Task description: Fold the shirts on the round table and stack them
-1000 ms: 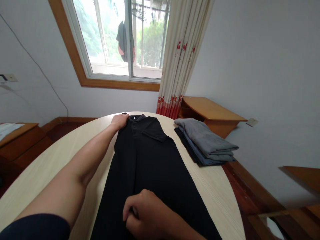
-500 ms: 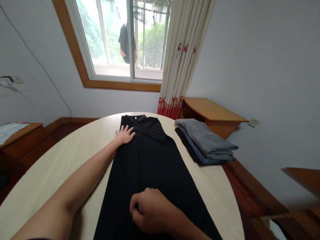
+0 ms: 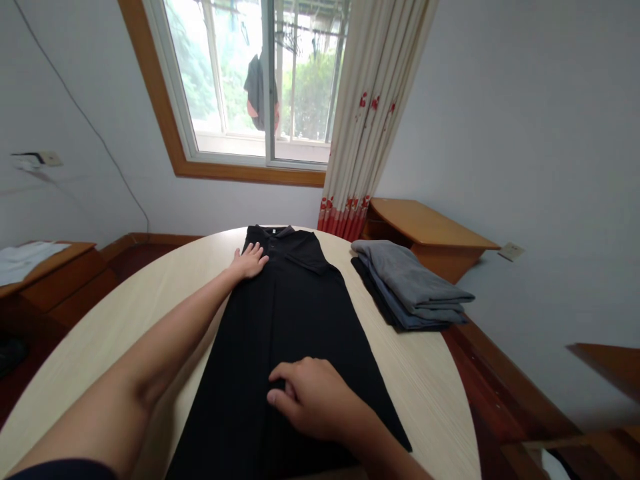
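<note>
A black short-sleeved polo shirt lies lengthwise on the round, pale wooden table. Its collar is at the far end, and one sleeve is folded in over the body. My left hand rests flat on the shirt near the collar and buttons, fingers spread. Over the lower body of the shirt is my right hand, loosely curled, with a gap between thumb and forefinger. No cloth shows between those two fingers; the other fingers are mostly hidden beneath the hand. Part of the hem shows near the bottom edge.
Folded grey and dark clothes form a stack at the table's right side. Behind it stand a wooden desk and a long curtain beside the window. A low wooden cabinet holds white sheets at left.
My right hand has shifted slightly right, and its thumb and forefinger have parted. The shirt's lower right corner has come into view. My left hand stays flat near the collar.
</note>
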`<state>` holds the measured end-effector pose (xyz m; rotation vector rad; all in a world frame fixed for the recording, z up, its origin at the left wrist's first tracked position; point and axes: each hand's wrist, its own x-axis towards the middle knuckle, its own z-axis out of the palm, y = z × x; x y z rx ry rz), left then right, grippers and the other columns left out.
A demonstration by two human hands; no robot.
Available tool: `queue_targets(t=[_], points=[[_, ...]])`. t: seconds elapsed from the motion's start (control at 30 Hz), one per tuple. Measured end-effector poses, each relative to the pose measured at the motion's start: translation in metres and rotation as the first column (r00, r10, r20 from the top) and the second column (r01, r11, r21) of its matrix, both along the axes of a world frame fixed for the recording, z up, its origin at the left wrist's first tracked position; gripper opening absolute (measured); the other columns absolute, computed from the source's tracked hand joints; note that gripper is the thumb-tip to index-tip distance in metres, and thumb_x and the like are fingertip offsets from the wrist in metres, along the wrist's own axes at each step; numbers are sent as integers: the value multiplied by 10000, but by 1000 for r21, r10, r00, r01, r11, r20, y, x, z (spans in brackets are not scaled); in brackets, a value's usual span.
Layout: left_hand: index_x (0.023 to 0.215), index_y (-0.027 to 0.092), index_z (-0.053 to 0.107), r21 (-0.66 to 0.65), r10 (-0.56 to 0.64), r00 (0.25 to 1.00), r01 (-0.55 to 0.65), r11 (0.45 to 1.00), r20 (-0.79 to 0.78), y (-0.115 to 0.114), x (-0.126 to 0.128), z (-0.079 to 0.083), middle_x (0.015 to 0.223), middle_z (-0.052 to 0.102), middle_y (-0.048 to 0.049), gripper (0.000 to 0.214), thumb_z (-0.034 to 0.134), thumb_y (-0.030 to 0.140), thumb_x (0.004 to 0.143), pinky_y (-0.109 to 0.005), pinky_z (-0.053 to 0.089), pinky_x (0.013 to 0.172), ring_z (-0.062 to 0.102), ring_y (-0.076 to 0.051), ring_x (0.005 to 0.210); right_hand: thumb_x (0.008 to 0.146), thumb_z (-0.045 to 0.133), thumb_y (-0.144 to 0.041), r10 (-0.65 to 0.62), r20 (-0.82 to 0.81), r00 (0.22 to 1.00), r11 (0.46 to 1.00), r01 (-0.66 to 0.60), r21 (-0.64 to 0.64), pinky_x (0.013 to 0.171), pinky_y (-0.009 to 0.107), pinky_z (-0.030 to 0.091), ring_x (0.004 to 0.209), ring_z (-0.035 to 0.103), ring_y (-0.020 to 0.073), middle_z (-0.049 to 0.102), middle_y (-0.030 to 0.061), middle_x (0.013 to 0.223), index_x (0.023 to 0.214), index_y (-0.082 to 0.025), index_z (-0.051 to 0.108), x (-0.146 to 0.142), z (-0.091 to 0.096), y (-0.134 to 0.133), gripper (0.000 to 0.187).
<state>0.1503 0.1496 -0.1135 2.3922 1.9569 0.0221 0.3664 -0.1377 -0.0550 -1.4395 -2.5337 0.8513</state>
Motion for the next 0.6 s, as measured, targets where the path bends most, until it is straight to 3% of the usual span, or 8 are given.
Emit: queue_targets(t=[0.1, 0.23, 0.4, 0.6], points=[[1581, 116, 306, 70, -109, 994, 110, 991, -20, -55, -1, -10, 1670, 179, -133, 653, 190, 457, 1037, -524, 135, 1230, 130, -277, 1553, 941, 545, -410, -59, -58, 997, 998, 61, 31, 720, 275, 418, 830, 700, 193, 773, 25, 875, 1163, -253, 731, 4, 1, 4, 329], [1578, 121, 319, 96, -131, 991, 130, 987, 5, -132, -6, -23, 1663, 199, -118, 643, 222, 456, 1038, -479, 162, 1236, 147, -263, 1550, 949, 542, -405, -145, -114, 983, 986, 153, 61, 675, 257, 399, 793, 677, 166, 762, 23, 888, 1131, -235, 737, 14, -5, 14, 316], [1577, 120, 327, 53, -204, 978, 202, 978, 33, -216, -10, -22, 1656, 211, -110, 673, 250, 503, 1030, -480, 170, 1243, 159, -271, 1546, 943, 550, -406, -249, -151, 957, 956, 268, 118, 647, 258, 376, 782, 654, 166, 747, 23, 877, 1071, -226, 750, 30, -18, 29, 299], [1601, 202, 279, 35, -341, 933, 339, 940, 115, -308, -7, -20, 1663, 187, -78, 657, 253, 531, 1034, -507, 157, 1248, 158, -261, 1547, 942, 567, -392, -375, -160, 913, 912, 394, 114, 664, 256, 400, 783, 646, 169, 738, 46, 871, 1007, -205, 759, 44, -31, 44, 276]])
